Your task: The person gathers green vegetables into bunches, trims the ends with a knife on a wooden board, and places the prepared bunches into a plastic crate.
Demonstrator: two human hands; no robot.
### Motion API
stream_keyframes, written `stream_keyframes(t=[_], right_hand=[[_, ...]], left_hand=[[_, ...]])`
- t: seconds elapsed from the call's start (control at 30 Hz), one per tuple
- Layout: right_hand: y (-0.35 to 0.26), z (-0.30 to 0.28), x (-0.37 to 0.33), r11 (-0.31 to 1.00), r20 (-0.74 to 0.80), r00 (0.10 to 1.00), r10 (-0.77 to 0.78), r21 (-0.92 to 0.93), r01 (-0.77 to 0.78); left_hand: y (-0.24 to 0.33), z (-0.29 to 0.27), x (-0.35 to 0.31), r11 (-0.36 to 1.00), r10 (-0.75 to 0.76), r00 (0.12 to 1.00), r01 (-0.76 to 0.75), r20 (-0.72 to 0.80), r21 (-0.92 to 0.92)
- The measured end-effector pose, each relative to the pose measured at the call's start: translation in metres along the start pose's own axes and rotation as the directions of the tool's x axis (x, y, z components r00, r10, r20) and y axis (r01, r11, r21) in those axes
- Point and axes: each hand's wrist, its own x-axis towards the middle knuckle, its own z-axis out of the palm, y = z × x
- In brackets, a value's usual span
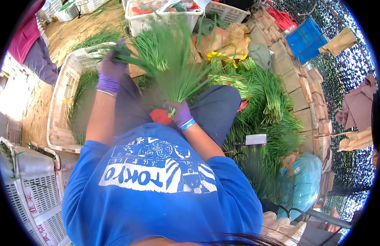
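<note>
My right hand point(181, 113), in a purple glove, is closed round the pale cut ends of a bunch of garlic chives point(179, 84). The long green leaves fan upward over my lap and are smeared by motion. My left hand point(112, 67), also gloved in purple, is raised to the left, beside the rim of a white plastic crate point(54, 123). Its fingers are closed on some chive leaves that stretch toward the bunch; their tips are blurred. Loose chives point(85, 98) lie inside the crate.
Bundled chives point(272, 100) are heaped at my right, with a cleaver point(255, 140) lying on them. A brick edge point(298, 98) curves behind. Another white crate point(163, 22) stands ahead; stacked crates point(38, 197) are at lower left. A person point(34, 49) stands at far left.
</note>
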Motion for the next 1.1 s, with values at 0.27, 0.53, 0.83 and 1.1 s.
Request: stream_keyframes(t=[0.27,0.53,0.83,1.1], right_hand=[[-0.009,-0.014,0.022,0.888,-0.366,0.926,0.093,0.451,0.089],[-0.069,-0.010,0.069,0.960,-0.426,0.880,-0.209,0.083,0.268],[-0.096,0.018,0.227,0.856,-0.336,0.788,-0.516,-0.175,0.487],[0.055,-0.093,0.290,0.075,-0.235,0.942,-0.239,-0.972,-0.224]], left_hand=[[0.017,-0.050,0.007,0.981,-0.186,0.937,0.163,0.294,0.103],[-0.016,-0.043,-0.035,-0.387,-0.815,0.571,-0.406,-0.101,0.828],[0.076,-0.066,-0.093,0.374,-0.404,0.864,-0.144,0.300,0.916],[0.079,-0.087,-0.118,0.477,-0.224,0.963,-0.023,0.147,0.878]])
